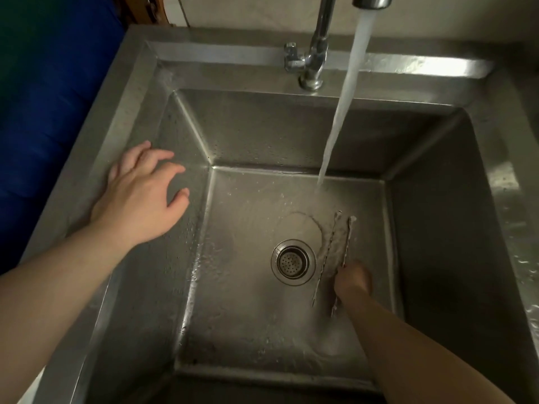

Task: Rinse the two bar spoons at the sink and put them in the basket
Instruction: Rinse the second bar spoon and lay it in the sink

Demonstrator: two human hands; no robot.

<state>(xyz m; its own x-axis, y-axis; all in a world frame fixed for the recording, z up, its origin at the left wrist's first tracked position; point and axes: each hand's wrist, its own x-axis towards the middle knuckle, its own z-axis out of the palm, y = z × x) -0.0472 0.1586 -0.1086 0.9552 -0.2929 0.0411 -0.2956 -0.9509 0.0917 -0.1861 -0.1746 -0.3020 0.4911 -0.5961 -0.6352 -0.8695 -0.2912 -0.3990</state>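
Two thin twisted bar spoons lie side by side on the sink floor, right of the drain. The left spoon [326,255] lies free. My right hand [353,279] is down on the sink floor with its fingers closed over the middle of the right spoon [348,240]. My left hand [143,196] hovers over the sink's left rim, fingers spread, holding nothing. No basket is in view.
Water runs from the tap spout [370,1] in a stream [344,103] that hits the sink floor behind the spoons. The drain strainer [293,262] sits mid-floor. The steel sink [186,243] is deep with steep walls. A blue surface [38,112] lies to the left.
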